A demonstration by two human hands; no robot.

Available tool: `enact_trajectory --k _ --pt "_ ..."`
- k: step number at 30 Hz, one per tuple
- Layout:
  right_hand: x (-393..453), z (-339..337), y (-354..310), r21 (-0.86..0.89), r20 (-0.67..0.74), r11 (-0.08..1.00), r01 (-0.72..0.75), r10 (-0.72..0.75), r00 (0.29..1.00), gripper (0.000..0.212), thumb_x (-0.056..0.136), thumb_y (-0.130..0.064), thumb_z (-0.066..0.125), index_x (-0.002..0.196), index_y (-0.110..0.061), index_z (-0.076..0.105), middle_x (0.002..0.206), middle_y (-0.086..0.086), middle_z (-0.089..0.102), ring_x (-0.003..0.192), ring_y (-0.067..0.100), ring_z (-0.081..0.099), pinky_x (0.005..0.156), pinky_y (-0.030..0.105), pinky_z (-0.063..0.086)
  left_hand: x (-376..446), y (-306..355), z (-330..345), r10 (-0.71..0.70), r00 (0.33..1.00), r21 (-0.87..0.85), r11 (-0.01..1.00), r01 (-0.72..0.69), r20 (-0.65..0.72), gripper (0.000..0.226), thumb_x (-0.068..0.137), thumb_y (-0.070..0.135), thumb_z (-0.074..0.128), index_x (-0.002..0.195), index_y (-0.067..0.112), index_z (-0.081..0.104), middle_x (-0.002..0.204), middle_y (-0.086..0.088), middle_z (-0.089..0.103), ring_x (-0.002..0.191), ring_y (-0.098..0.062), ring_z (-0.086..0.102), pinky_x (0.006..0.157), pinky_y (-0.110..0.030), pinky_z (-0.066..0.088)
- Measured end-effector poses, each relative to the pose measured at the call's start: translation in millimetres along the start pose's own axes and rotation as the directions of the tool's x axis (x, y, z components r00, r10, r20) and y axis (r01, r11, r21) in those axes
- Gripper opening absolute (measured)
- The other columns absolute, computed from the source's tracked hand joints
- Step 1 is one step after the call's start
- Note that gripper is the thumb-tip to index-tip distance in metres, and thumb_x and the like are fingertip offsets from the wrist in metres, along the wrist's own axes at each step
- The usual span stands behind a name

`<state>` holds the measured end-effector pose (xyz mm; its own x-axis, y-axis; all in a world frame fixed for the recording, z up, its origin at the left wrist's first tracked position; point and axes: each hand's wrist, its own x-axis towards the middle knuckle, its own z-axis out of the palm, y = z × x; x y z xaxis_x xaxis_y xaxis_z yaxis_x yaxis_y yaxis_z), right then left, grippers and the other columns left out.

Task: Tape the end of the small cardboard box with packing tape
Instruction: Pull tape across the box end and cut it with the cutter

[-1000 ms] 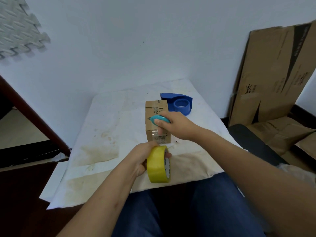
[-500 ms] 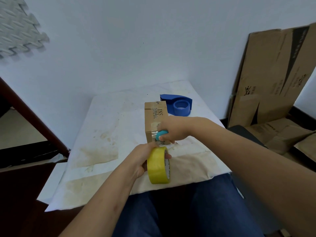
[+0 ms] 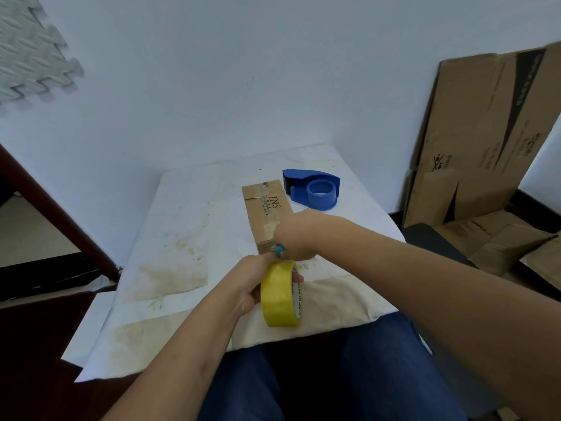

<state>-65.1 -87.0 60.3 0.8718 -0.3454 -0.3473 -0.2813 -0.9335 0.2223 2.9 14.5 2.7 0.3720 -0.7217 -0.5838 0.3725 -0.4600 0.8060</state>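
Observation:
A small brown cardboard box (image 3: 264, 208) lies lengthwise on the table, its near end facing me. My left hand (image 3: 247, 279) grips a yellow roll of packing tape (image 3: 280, 294) just in front of that end. My right hand (image 3: 296, 237) is closed around a small teal cutter (image 3: 279, 249), held at the box's near end right above the roll. The tape strip between roll and box is hidden by my hands.
A blue tape dispenser (image 3: 315, 189) sits behind the box to the right. The table has a stained white cloth (image 3: 182, 238). Flattened cardboard boxes (image 3: 485, 141) lean on the wall at right. A dark wooden rail (image 3: 54, 208) runs at left.
My right hand moved the teal cutter down from the box's top to its near lower end, close to the roll. The left hand and roll stayed nearly still.

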Motion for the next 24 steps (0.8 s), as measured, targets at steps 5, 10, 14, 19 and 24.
enact_trajectory --k 5,10,14,19,24 --pt "-4 -5 -7 -0.035 -0.021 0.999 -0.017 0.016 1.000 0.031 0.098 -0.026 0.048 0.124 -0.012 0.056 0.069 0.001 0.037 0.056 0.014 0.037 0.060 0.028 0.039 1 1 -2 0.012 1.000 0.013 1.000 -0.012 0.007 0.037 0.091 0.023 0.065 0.122 0.001 0.062 0.096 -0.024 0.077 0.088 -0.032 0.074 0.090 -0.046 0.058" --pt "-7 -9 -8 -0.038 -0.014 0.999 -0.014 0.014 1.000 0.032 0.097 -0.025 0.049 0.124 -0.010 0.056 0.071 0.001 0.038 0.061 0.015 0.042 0.061 0.028 0.038 0 2 -5 -0.003 1.000 0.011 1.000 0.002 0.020 0.035 0.092 0.021 0.064 0.117 -0.003 0.065 0.096 -0.025 0.076 0.086 -0.031 0.074 0.086 -0.043 0.059" --pt "-10 -13 -6 -0.015 0.020 1.000 0.002 -0.002 1.000 0.031 0.096 -0.021 0.048 0.124 -0.009 0.057 0.075 0.002 0.043 0.077 0.018 0.048 0.069 0.028 0.040 -2 5 -7 0.000 1.000 0.054 0.999 -0.001 0.031 0.037 0.090 0.022 0.065 0.116 -0.004 0.065 0.092 -0.021 0.078 0.080 -0.027 0.074 0.087 -0.042 0.058" --pt "-11 -14 -7 -0.043 0.002 0.999 -0.033 0.033 0.999 0.026 0.094 -0.020 0.049 0.114 -0.009 0.061 0.073 0.001 0.045 0.057 0.014 0.041 0.049 0.026 0.035 -6 7 -12 -0.008 0.999 0.077 0.997 0.005 0.041 0.034 0.090 0.020 0.066 0.115 -0.004 0.065 0.081 -0.019 0.077 0.068 -0.023 0.074 0.075 -0.036 0.061" --pt "-10 -14 -9 -0.022 -0.001 0.999 -0.028 0.028 1.000 0.027 0.094 -0.022 0.049 0.114 -0.008 0.061 0.090 0.004 0.052 0.075 0.020 0.050 0.064 0.030 0.042 -5 12 -20 -0.024 0.999 0.099 0.995 0.021 0.033 0.040 0.085 0.021 0.073 0.114 -0.007 0.068 0.086 -0.021 0.076 0.073 -0.027 0.073 0.072 -0.037 0.063"
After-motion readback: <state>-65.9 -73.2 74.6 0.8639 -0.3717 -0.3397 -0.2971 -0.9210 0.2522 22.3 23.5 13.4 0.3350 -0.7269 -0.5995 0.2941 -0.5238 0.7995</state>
